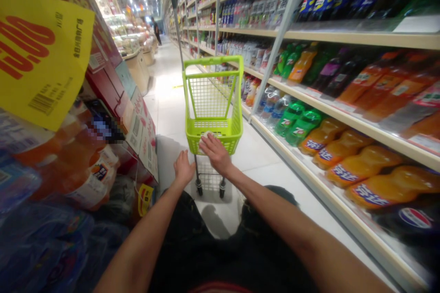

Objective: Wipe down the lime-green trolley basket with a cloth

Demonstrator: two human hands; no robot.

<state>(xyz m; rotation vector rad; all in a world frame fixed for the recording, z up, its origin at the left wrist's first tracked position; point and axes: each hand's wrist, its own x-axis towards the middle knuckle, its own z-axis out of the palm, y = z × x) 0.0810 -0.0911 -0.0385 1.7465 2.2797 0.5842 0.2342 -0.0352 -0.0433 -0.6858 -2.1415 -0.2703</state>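
A lime-green shopping cart with a mesh basket stands upright on the floor in front of me. My right hand presses a white wiping cloth against the near upper edge of the basket. Most of the cloth is covered by the fingers. To the left and slightly lower, my left hand hovers beside the basket, apart from it. Its fingers are loosely bent, and nothing shows in them. The cart's black wheels sit between my knees.
Shelves of drink bottles line the right side. On the left are stacked cartons, bottled drinks and a yellow price sign. A thin dark pole rises behind the cart. Far down the aisle stands a person.
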